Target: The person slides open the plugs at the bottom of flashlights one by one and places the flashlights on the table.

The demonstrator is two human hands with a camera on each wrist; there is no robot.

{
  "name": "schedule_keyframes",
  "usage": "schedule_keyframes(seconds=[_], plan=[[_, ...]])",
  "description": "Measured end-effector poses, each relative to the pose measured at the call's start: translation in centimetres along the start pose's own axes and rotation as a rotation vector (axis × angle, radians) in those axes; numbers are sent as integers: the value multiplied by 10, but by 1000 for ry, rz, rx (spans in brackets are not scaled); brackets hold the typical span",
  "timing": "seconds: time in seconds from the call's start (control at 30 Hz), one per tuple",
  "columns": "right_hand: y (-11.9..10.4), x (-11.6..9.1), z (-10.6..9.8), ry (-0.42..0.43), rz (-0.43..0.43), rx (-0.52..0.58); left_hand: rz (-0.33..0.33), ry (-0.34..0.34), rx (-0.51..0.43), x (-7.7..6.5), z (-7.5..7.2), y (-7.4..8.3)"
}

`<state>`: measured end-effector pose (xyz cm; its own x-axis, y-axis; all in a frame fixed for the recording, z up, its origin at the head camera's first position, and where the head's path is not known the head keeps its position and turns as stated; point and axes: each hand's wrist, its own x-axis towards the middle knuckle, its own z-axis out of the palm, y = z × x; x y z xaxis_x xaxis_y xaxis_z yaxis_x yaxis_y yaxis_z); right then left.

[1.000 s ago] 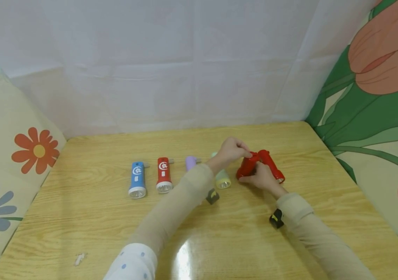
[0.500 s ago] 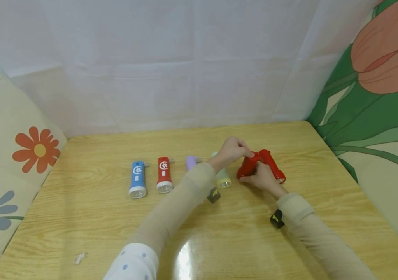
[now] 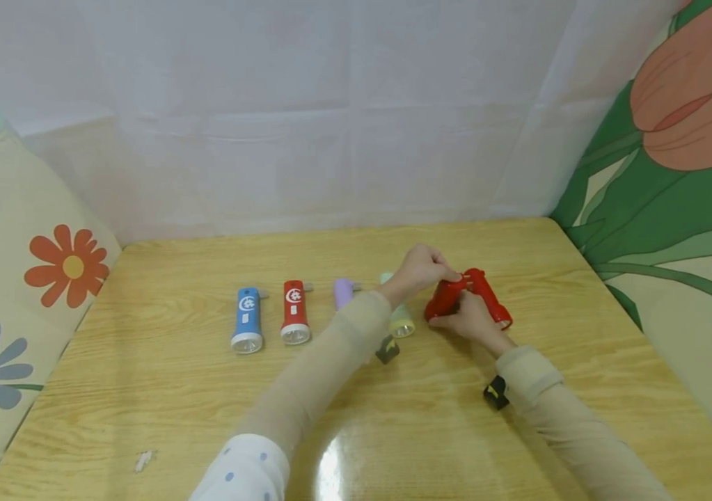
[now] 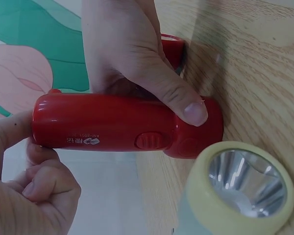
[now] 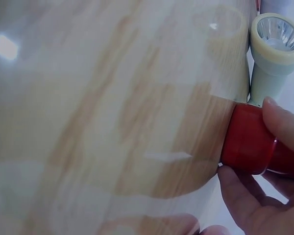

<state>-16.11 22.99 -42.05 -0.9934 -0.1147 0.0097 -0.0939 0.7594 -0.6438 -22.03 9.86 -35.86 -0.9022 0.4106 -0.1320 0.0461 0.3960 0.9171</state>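
My right hand (image 3: 473, 320) grips a red flashlight (image 3: 442, 300) round its head end, which is down at the table. In the left wrist view the thumb (image 4: 179, 98) lies over the head of that flashlight. My left hand (image 3: 420, 268) holds its tail end with the fingertips, the other fingers curled. The flashlight is tilted, tail up. Just right of it lies a second red flashlight (image 3: 487, 298), partly behind my right hand. Left of my hands is a pale green flashlight with a yellow rim (image 3: 401, 323), partly covered by my left wrist.
Further left on the wooden table (image 3: 174, 383) lie a blue flashlight (image 3: 246, 320), a red and white flashlight (image 3: 294, 312) and a purple flashlight (image 3: 342, 291) partly hidden by my left arm. The blue, red and white, and purple ones have pieces sticking out near their tails. A white cloth (image 3: 268, 139) hangs behind.
My left hand has shifted very slightly right and down at the flashlight's tail. Pale thin marks now show beside the tail. The right hand keeps its grip.
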Motion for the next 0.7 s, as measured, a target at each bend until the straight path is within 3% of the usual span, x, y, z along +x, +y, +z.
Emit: schedule_keyframes(seconds=[0.7], plan=[[-4,-1,-1,2,-2,-7,81,18,31,-1,2,0]])
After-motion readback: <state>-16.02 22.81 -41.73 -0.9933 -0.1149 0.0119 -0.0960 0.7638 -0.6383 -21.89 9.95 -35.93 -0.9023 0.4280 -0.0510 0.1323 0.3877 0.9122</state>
